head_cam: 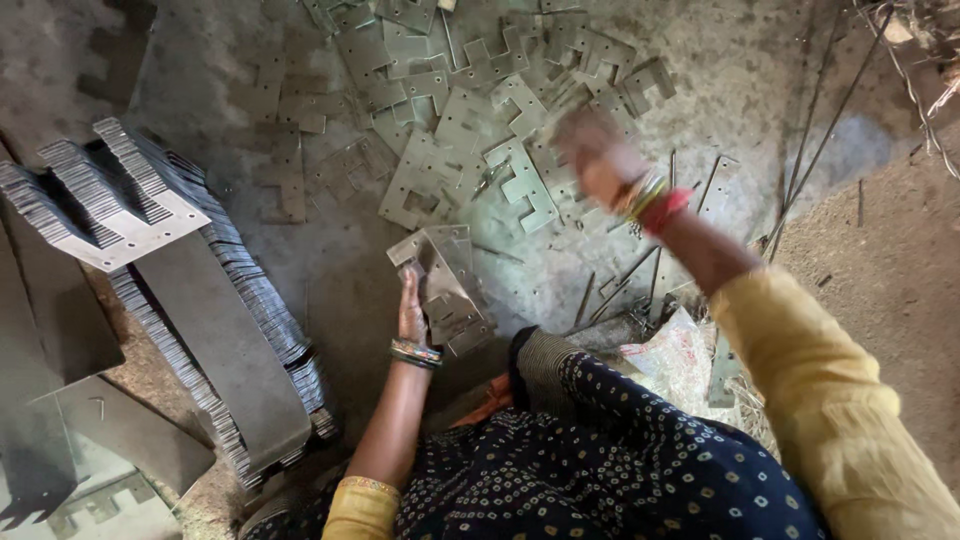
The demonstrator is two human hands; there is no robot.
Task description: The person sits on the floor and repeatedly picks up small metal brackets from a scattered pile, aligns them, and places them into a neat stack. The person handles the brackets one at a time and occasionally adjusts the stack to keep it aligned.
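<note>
Centre frame: left hand (411, 306) grips a small stack of notched plates (447, 285), best kept edge-aligned. Right hand (592, 152), blurred above the loose plates (470, 110) at upper centre; its grip cannot be told.

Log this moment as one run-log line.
left hand: grips metal plates | right hand: blurred, above scattered plates | stacked plates: beside

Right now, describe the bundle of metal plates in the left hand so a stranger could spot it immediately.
Start at the scattered heap of flat notched plates on the grey floor, then drop towards the person's dark dotted clothing. Just above it, the left hand grips a small stack of plates; unlike the loose ones lying flat, these are gathered together and lifted off the floor.
</note>
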